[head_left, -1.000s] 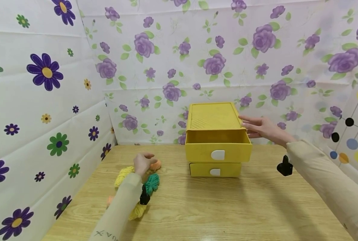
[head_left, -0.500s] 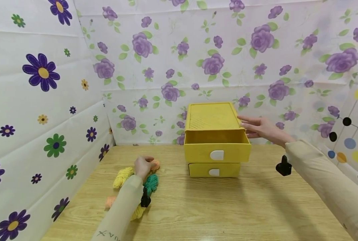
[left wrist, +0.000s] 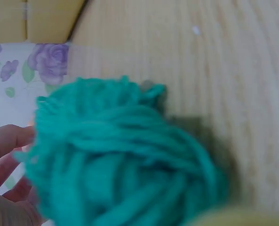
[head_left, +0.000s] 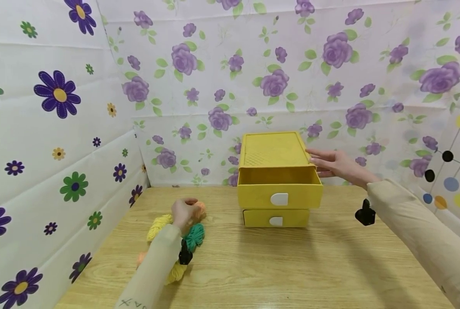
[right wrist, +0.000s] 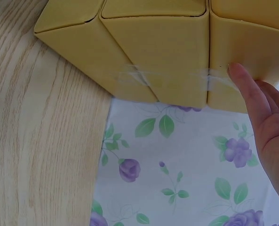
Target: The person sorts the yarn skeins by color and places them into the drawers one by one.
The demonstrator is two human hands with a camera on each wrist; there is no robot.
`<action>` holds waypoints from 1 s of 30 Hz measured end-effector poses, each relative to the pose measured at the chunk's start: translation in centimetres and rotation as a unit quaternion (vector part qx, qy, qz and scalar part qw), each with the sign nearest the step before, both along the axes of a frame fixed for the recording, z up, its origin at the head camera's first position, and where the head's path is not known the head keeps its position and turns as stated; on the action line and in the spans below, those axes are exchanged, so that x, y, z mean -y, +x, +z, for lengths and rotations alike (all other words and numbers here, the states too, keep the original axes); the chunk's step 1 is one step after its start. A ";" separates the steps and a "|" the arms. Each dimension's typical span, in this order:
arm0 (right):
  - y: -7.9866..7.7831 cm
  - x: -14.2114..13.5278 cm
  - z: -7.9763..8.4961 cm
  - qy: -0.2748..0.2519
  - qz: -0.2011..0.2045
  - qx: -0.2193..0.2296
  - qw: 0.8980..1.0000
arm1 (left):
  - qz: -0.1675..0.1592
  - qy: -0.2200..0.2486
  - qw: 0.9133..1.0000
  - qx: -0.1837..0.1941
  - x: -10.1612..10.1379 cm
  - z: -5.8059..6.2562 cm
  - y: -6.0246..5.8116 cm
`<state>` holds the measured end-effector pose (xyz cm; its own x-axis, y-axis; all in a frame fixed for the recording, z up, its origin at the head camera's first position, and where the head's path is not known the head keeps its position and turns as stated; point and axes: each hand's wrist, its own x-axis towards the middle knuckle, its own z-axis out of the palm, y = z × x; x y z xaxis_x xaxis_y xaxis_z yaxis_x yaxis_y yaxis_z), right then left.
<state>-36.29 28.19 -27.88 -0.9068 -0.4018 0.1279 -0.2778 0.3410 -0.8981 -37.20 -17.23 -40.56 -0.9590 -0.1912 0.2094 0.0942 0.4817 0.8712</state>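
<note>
My left hand [head_left: 184,212] pinches an orange yarn bundle [head_left: 200,210] on the left side of the table in the head view. A green yarn bundle [left wrist: 125,165] lies just below that hand and fills much of the left wrist view, hiding most of the fingers. With extended fingers, my right hand [head_left: 339,165] touches the right side of a yellow drawer box [head_left: 274,148]. The upper drawer [head_left: 260,196] of the box is pulled out, and its visible inside is bare. In the right wrist view, one fingertip rests on the box's side wall [right wrist: 224,52].
Around my left forearm lie yellow yarn bundles [head_left: 158,226] and another orange bundle [head_left: 141,258], partly covered by the sleeve. Beneath the pulled-out drawer is a lower drawer [head_left: 276,218] with a white handle. Flowered sheets [head_left: 214,86] enclose the wooden table [head_left: 276,266].
The orange yarn in my left hand has shifted slightly and more of it shows below the fingers. My right hand has stayed against the drawer box.
</note>
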 end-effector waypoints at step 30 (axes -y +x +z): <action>0.5 0.1 -0.2 -0.013 0.004 -0.007 1.000 | -0.045 0.094 0.994 0.020 -2.3 7.6 0.6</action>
